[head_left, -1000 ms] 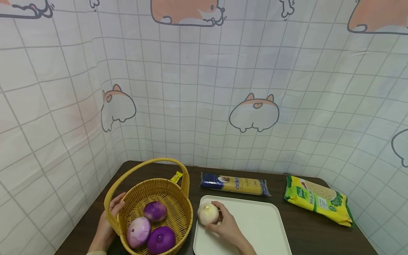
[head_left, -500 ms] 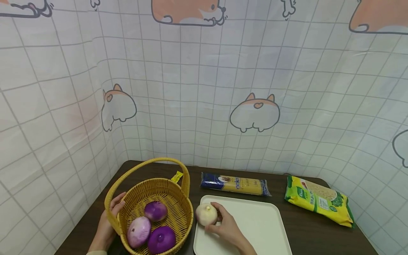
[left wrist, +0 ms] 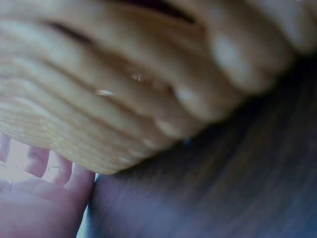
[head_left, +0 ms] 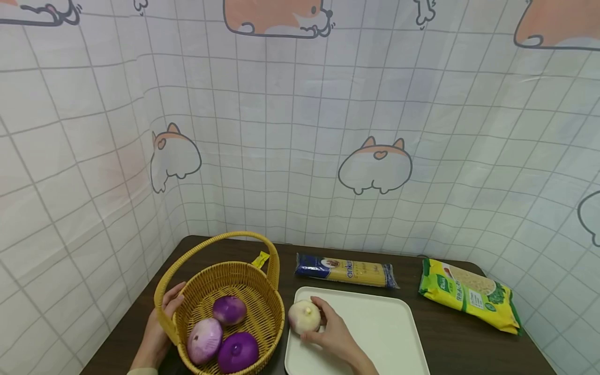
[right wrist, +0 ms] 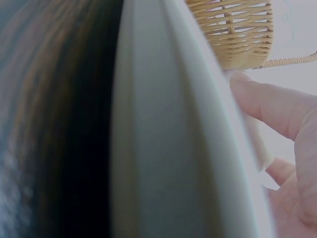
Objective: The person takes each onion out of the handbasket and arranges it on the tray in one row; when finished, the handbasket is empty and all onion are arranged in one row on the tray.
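My right hand [head_left: 334, 334] holds a pale round onion [head_left: 303, 316], thumb on its near side and fingers behind it. The onion has a whitish nub on top and a purple tinge on its left; it overlaps the left part of a white tray [head_left: 375, 333]. At the left side of a yellow wicker basket [head_left: 277, 304], my left hand [head_left: 157, 330] rests with its fingers along the outer wall. The left wrist view shows those fingers [left wrist: 59, 168] against the weave, their tips hidden. Inside the basket lie a pinkish onion [head_left: 204, 341] and two purple ones [head_left: 238, 352].
Behind the tray lies a blue-and-yellow pasta packet [head_left: 347, 271]. A yellow-green Knorr bag [head_left: 469, 296] is at the right on the dark table [head_left: 450, 349]. A small yellow wrapper [head_left: 260, 259] sits behind the basket, whose tall handle [head_left: 220, 237] arches over it.
The onion in my right hand has turned and shifted slightly left, so more of its purple side shows. My left hand and the basket look unmoved.
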